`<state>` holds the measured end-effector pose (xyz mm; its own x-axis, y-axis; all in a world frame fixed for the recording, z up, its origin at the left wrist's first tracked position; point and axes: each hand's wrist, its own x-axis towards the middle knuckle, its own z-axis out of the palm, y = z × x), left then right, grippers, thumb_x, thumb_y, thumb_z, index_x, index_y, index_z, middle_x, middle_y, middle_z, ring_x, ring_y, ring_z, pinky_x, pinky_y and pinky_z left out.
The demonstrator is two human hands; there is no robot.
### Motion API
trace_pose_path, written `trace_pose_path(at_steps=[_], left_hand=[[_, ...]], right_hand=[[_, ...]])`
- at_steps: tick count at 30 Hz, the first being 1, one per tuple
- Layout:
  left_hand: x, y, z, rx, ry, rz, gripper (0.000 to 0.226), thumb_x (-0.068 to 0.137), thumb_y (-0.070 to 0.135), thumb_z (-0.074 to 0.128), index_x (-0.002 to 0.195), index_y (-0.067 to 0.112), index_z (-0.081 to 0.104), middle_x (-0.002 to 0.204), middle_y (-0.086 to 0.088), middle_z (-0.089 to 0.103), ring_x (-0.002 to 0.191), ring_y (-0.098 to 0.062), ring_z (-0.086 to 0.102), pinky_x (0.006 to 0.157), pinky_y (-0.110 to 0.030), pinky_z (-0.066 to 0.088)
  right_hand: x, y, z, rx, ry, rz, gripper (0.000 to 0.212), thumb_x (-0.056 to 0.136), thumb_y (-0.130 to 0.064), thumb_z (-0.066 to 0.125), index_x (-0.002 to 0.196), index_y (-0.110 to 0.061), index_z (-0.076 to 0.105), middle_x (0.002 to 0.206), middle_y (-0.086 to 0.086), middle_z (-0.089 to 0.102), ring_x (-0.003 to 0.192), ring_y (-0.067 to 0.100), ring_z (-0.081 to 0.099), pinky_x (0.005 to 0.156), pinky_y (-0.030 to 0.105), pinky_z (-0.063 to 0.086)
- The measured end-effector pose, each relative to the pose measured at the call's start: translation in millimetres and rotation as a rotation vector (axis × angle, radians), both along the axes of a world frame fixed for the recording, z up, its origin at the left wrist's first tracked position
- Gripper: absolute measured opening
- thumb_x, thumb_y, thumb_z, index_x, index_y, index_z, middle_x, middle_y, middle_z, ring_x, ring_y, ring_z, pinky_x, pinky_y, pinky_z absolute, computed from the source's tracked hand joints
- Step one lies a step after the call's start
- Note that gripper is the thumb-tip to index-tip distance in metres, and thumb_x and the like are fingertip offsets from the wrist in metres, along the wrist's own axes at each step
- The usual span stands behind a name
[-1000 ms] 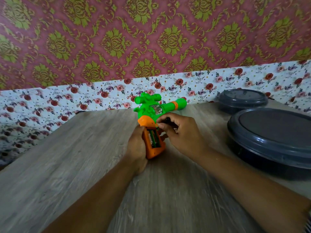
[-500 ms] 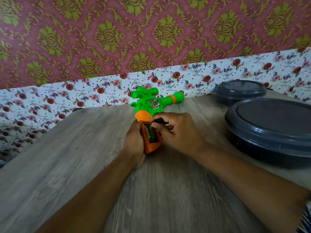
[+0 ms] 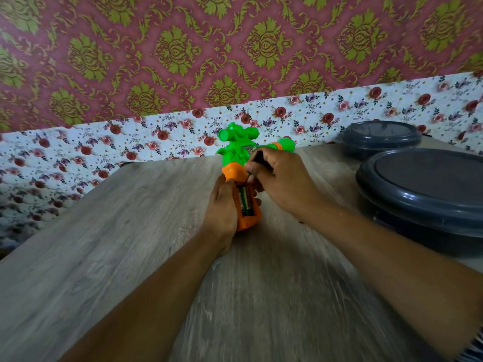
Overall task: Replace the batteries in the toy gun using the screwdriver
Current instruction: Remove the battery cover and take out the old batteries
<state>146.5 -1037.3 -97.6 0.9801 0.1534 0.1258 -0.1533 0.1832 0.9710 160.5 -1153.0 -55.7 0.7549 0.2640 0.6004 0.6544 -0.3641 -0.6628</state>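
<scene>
The green toy gun point(image 3: 236, 150) with an orange handle point(image 3: 251, 218) lies on the wooden table point(image 3: 130, 231), barrel toward the floral wall. My left hand point(image 3: 222, 205) grips the handle from the left. The battery compartment in the handle is uncovered, and a green battery shows inside. My right hand point(image 3: 277, 176) holds a dark screwdriver point(image 3: 258, 156) in curled fingers, its thin shaft angled down into the top of the compartment.
Two dark grey lidded round containers stand at the right: a large one point(image 3: 428, 189) close by and a smaller one point(image 3: 379, 137) behind it near the wall. Floral wallpaper borders the table's far edge.
My right hand has lifted slightly and the screwdriver's tip now points into the top of the compartment. The left hand keeps its grip on the handle.
</scene>
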Motion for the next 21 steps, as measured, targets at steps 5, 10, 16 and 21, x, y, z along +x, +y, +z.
trace_pose_path(at_steps=[5,10,16,21], left_hand=[[-1.4,-0.8,4.0,0.05,0.006,0.011,0.033,0.101,0.026,0.022,0.116,0.021,0.052,0.092,-0.008,0.065,0.067,-0.011,0.065,0.065,-0.031,0.055],[-3.5,-2.8,6.0,0.04,0.006,0.025,0.031,0.102,0.025,0.022,0.114,0.019,0.051,0.083,-0.008,0.061,0.071,-0.019,0.06,0.071,-0.036,0.053],[-4.4,-1.3,5.9,0.094,-0.035,0.017,0.032,0.102,0.023,0.019,0.097,0.026,0.051,0.082,-0.008,0.059,0.073,-0.021,0.06,0.065,-0.031,0.052],[-0.5,-2.4,3.8,0.061,-0.034,0.01,0.03,0.102,0.022,0.02,0.104,0.014,0.049,0.078,-0.01,0.057,0.068,-0.024,0.058,0.063,-0.031,0.05]], right_hand=[[8.5,0.3,19.1,-0.034,0.212,0.007,0.019,0.093,-0.016,0.053,0.085,0.0,0.06,0.066,0.005,0.065,0.065,0.023,0.063,0.075,0.045,0.056],[12.0,4.6,39.6,-0.119,0.426,0.026,0.02,0.095,-0.016,0.048,0.082,-0.003,0.057,0.064,0.01,0.063,0.061,0.029,0.062,0.066,0.04,0.058],[12.1,11.0,52.4,-0.246,0.43,-0.099,0.027,0.096,-0.016,0.045,0.096,0.007,0.058,0.069,0.018,0.063,0.059,0.028,0.062,0.06,0.036,0.056],[3.6,-3.2,34.3,-0.092,0.221,-0.143,0.025,0.096,-0.016,0.042,0.096,0.005,0.055,0.088,0.025,0.061,0.071,0.027,0.059,0.071,0.042,0.052]])
